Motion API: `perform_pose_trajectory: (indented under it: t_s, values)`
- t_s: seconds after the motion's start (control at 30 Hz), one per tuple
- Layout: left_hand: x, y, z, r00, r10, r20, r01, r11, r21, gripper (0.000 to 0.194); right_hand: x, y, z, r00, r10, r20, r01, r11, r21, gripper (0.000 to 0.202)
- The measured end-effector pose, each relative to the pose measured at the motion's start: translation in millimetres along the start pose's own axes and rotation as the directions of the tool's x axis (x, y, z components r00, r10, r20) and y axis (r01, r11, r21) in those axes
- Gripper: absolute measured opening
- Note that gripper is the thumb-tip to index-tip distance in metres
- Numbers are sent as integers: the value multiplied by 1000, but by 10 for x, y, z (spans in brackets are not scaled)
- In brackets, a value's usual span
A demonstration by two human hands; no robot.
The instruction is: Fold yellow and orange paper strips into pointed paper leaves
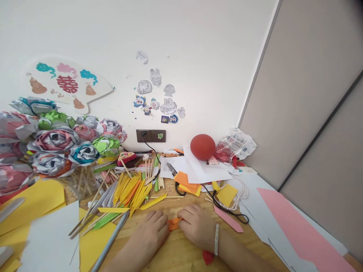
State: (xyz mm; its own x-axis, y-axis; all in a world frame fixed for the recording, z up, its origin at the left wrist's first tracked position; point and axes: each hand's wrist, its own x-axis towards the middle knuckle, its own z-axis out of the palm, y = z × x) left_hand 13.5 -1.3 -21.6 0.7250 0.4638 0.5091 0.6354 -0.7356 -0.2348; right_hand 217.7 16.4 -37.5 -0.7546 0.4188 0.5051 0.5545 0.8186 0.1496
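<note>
A small folded piece of orange paper (173,224) lies low over the wooden table, between my two hands. Its left end is under the curled fingers of my left hand (153,231). My right hand (196,226), with a sparkling bracelet (216,239) on the wrist, pinches the other end; both sets of fingertips are partly hidden. Just beyond the hands is a stack of orange and yellow paper sheets (187,183). Folded yellow paper strips (133,192) lie in a heap ahead of my left hand. Under my right wrist a red scrap (208,257) shows.
Paper flowers (56,139) crowd the left side. A red balloon (203,147) sits on white sheets at the back, with a utility knife (171,169) nearby. Bead strings (241,192), a black cord (231,212) and a pink strip (228,219) lie to the right.
</note>
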Motion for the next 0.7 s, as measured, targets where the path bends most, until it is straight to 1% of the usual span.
perform_pose_trajectory:
  t_s: [0.07,0.1,0.17,0.2,0.27,0.33,0.43,0.5,0.57,0.7]
  values:
    - [-6,1,-19,999,-21,42,21,1000,-5,35,22,-12,-36,1000,-1,25,-1,998,66,18]
    - [-9,1,-27,997,-47,62,48,999,-15,33,32,-19,-55,999,23,36,-27,994,110,16]
    - [-12,2,-39,984,-142,110,148,988,-46,27,52,-33,-86,992,117,54,-125,969,212,13]
    - [-9,2,-47,968,-207,143,218,974,-65,24,62,-40,-97,981,180,65,-191,946,261,11]
    - [10,-1,-70,914,-335,228,365,926,-101,18,83,-52,-104,943,319,95,-332,881,337,8]
    - [45,-6,-103,849,-427,312,480,870,-116,16,100,-57,-93,887,443,135,-459,806,374,9]
    - [103,-13,-158,769,-503,394,577,811,-91,19,112,-46,-64,804,566,180,-589,721,364,10]
    - [126,-13,-179,734,-542,410,613,788,-55,19,109,-29,-49,766,615,188,-638,690,343,12]
    - [127,-9,-179,731,-552,402,620,783,-54,16,103,-14,-43,763,612,208,-643,690,333,15]
    - [86,3,-132,785,-481,391,574,802,-164,10,91,-17,-55,796,547,260,-605,727,324,13]
